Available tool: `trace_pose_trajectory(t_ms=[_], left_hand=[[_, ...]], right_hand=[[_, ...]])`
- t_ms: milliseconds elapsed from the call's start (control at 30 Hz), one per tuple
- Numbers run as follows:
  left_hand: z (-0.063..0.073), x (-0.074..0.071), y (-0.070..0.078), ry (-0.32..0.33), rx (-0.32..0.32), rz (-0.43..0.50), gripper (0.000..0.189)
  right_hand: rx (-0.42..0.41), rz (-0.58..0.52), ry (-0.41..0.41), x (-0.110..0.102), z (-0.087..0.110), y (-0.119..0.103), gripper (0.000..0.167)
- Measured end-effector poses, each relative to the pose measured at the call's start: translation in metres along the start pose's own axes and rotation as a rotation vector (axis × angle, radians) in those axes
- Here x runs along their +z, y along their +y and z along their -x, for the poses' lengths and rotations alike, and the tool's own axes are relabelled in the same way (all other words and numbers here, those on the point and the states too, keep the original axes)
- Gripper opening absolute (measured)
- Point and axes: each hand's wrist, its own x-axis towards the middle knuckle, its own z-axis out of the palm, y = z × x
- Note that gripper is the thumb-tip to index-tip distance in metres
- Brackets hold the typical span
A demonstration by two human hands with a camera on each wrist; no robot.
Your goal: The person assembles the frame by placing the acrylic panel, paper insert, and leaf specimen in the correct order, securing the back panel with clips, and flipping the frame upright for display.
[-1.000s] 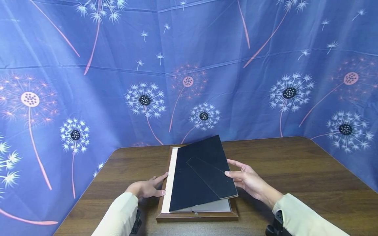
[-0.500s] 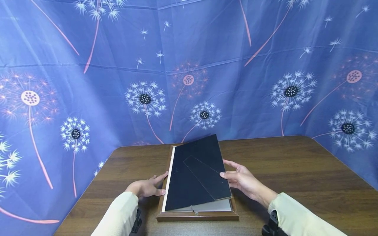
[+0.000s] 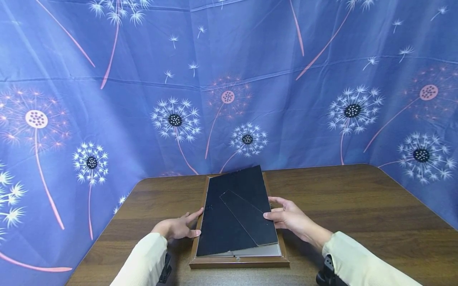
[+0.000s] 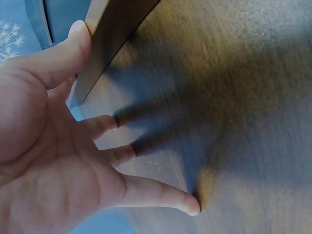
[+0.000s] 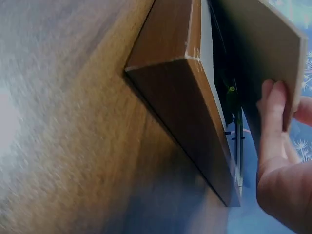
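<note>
A wooden picture frame lies face down on the table, a pale sheet showing inside at its near end. Over it tilts the black backing board, its left edge down at the frame's left side and its right edge raised. My right hand pinches that raised right edge, thumb on top and fingers beneath; the right wrist view shows the gap between board and frame. My left hand rests with spread fingers against the frame's left side, thumb at its top edge and other fingertips on the table.
The brown wooden table extends to both sides of the frame. Behind it hangs a blue cloth printed with dandelions. Dark wrist devices sit below both sleeves.
The right hand has moved left and slightly down with the backing board. The board's left edge now covers the white strip along the frame's left side. The left hand has stayed put.
</note>
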Motion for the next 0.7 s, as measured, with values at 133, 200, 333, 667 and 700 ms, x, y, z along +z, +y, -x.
trace_pose_trajectory(t_ms=[133,200,333,667,700], left_hand=[[-0.003,0.0,-0.003,-0.003,-0.002,0.002,0.08],[-0.008,0.0,-0.009,-0.001,0.009,0.007,0.083],[-0.007,0.001,-0.007,0.007,0.017,0.016,0.083],[0.004,0.0,0.007,0.01,0.002,0.012,0.08],[0.004,0.0,0.006,0.01,0.0,0.012,0.08]], right_hand=[[0.036,0.115,0.071,0.003,-0.002,-0.003,0.075],[0.044,0.166,0.102,0.005,-0.003,-0.003,0.074],[0.052,0.312,0.164,0.009,-0.005,-0.001,0.07],[-0.02,0.745,0.216,0.017,-0.012,-0.003,0.043],[-0.026,0.777,0.211,0.017,-0.012,-0.003,0.045]])
